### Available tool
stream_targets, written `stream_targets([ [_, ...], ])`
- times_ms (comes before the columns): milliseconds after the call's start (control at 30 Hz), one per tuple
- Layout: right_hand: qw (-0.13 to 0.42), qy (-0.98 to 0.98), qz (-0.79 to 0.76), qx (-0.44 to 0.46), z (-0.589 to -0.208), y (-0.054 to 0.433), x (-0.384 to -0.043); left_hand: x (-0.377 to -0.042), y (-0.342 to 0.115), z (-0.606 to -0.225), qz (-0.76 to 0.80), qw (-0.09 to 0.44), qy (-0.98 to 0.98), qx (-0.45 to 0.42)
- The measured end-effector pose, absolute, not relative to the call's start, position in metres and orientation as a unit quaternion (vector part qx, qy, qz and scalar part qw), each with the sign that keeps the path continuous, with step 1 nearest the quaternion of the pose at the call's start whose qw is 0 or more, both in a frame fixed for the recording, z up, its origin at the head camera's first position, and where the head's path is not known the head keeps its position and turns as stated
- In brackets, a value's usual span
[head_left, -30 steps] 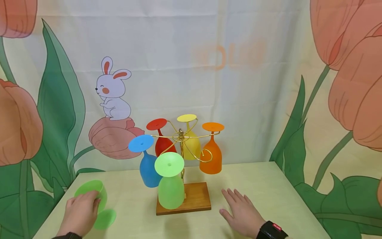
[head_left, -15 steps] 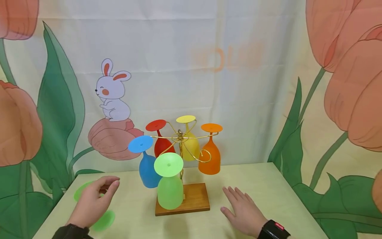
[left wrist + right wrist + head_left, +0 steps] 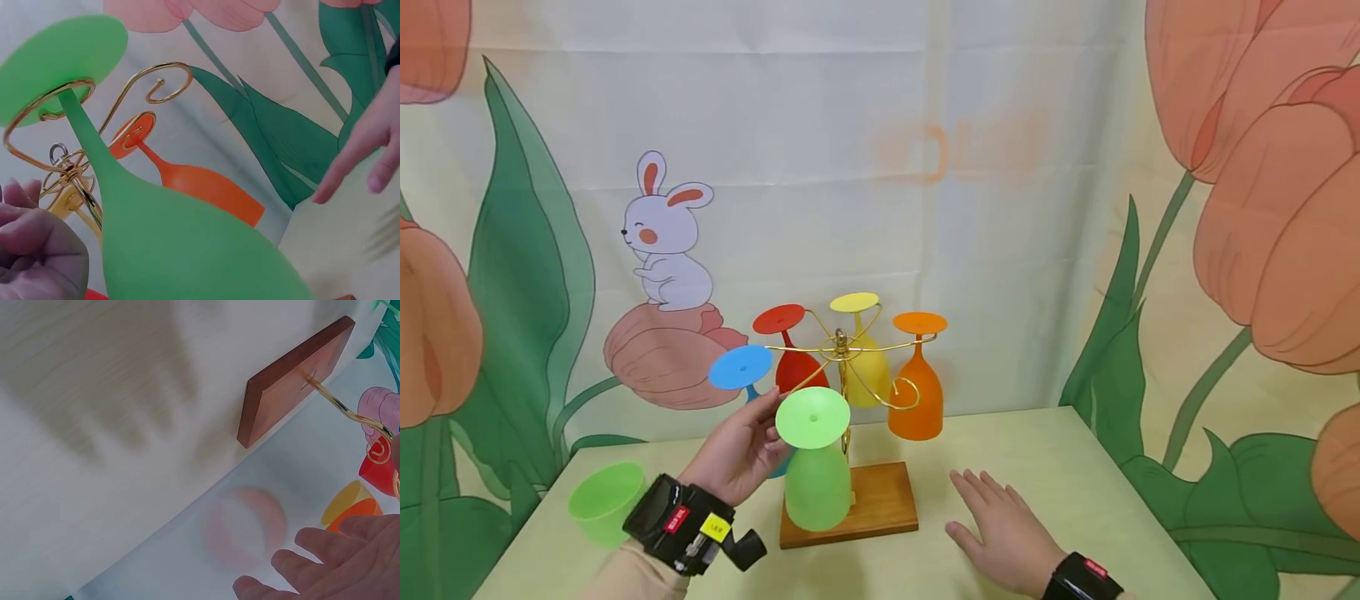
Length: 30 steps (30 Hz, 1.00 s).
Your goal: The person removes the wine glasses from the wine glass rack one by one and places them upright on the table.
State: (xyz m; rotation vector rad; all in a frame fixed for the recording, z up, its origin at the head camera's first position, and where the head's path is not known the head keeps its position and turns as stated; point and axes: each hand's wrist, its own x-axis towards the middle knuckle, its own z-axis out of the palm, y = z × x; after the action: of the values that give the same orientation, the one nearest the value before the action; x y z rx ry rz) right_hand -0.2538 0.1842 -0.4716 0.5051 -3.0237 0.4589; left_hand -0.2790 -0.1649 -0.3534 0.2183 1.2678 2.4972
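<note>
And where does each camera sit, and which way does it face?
Head: on the head, facing down-forward at the gold rack; left fingers, right fingers show.
Left wrist: on that wrist, facing across the hanging green goblet; left and right fingers show.
Right wrist: on that wrist, facing the wooden base; right fingers show.
Head and left wrist share that goblet.

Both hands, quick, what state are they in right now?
Left hand: beside the light-green, upside-down matte goblet; grip cannot be told.
Right hand: open, holding nothing.
</note>
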Motion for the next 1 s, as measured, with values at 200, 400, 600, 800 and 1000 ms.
stream_targets([
  [200,0.015,-0.976,0.148,0.16,-0.468,0.184,-0.251,-0.292,-0.161,-0.345,0.858,0.176,0.477,0.078],
  [400,0.03,-0.977,0.142,0.157,-0.463,0.186,-0.251,-0.299,-0.156,-0.342,0.825,0.159,0.535,0.086],
  [600,0.144,-0.961,0.128,0.197,-0.449,0.193,-0.26,-0.301,-0.154,-0.341,0.817,0.147,0.552,0.077],
  [800,0.286,-0.906,0.126,0.285,-0.397,0.191,-0.272,-0.301,-0.152,-0.34,0.82,0.144,0.549,0.076],
  [1000,0.342,-0.839,0.101,0.412,-0.347,0.163,-0.276,-0.301,-0.152,-0.341,0.818,0.135,0.556,0.059],
])
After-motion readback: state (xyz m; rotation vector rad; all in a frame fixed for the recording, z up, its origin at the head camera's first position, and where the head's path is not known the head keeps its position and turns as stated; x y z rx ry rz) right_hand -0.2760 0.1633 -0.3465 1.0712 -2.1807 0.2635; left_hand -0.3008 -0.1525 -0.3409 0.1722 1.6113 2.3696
